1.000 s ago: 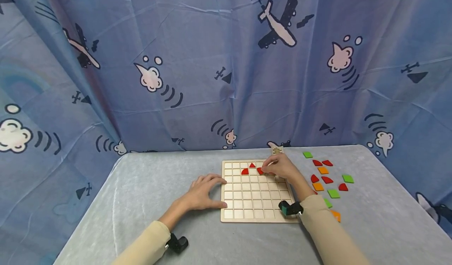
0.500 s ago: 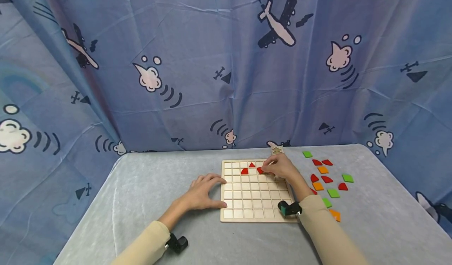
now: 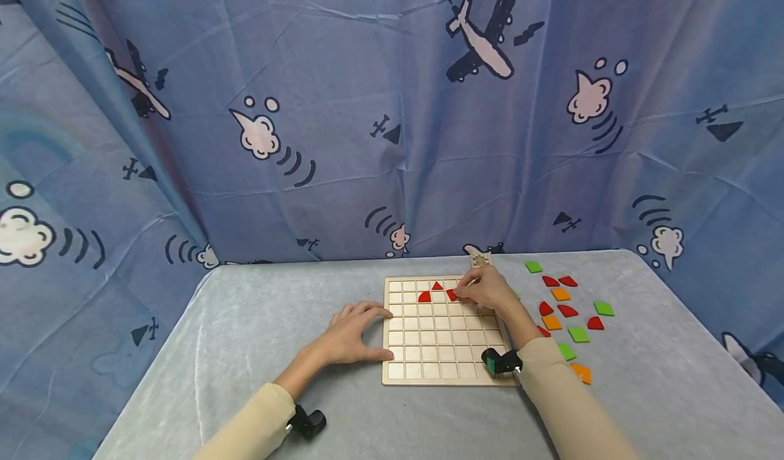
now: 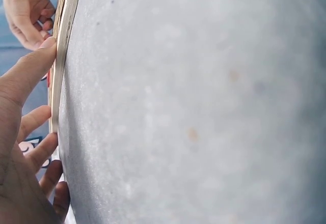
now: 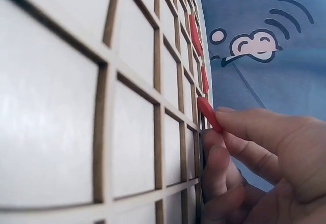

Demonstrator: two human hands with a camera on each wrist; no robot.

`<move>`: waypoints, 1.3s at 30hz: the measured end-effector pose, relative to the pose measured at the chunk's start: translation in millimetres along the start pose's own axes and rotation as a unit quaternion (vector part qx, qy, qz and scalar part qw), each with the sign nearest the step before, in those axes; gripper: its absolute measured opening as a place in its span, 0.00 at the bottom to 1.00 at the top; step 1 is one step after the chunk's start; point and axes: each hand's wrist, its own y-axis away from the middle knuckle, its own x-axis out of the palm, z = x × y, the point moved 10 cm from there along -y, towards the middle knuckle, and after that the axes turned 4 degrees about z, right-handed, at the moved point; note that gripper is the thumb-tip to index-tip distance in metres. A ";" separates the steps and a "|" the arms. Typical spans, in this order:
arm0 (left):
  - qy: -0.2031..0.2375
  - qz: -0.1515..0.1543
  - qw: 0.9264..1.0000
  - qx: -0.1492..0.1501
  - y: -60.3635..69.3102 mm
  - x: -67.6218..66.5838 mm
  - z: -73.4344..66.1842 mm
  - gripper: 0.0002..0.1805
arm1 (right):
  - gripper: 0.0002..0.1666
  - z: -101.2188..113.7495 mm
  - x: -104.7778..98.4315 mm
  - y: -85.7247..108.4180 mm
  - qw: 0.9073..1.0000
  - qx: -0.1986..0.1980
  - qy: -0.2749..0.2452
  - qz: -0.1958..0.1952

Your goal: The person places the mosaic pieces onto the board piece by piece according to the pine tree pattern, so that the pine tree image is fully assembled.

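Observation:
A wooden grid board [image 3: 420, 338] lies on the grey cloth. My left hand [image 3: 352, 335] touches its left edge with thumb and fingers spread; the left wrist view shows the same hand [image 4: 25, 102] against the board's side [image 4: 63, 56]. My right hand [image 3: 488, 288] pinches a red piece [image 3: 452, 294] over the board's upper right part. In the right wrist view, thumb and finger of that hand [image 5: 265, 158] hold the red piece [image 5: 208, 114], tilted against the grid. A red triangle [image 3: 437, 286] and a red quarter-round piece [image 3: 425, 297] lie in cells to its left.
Right of the board lie several loose pieces, among them a green one [image 3: 603, 309], an orange one [image 3: 560, 294] and a red one [image 3: 595, 323]. A small patterned item [image 3: 480, 260] sits behind the board. A blue printed curtain [image 3: 343, 106] hangs beyond the table.
Both hands stay nearly where they were, the right still pinching the red piece, which has shifted only slightly in angle.

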 end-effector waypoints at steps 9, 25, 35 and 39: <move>0.002 -0.001 1.000 0.001 1.2 0.0 0.2 0.40 | 0.09 -2.3 2.6 -3.5 1.000 0.005 0.031 0.003; 0.000 -0.001 1.000 -0.002 0.4 1.6 2.0 0.41 | 0.11 2.1 1.3 2.9 0.999 -0.011 -0.003 0.045; 0.000 0.000 1.000 0.000 0.7 0.2 1.2 0.41 | 0.17 -11.0 -15.6 9.0 0.997 -0.018 -0.024 0.073; -0.001 0.000 1.000 0.002 0.6 0.5 0.3 0.41 | 0.20 -18.4 -24.8 16.4 0.995 -0.015 -0.041 0.084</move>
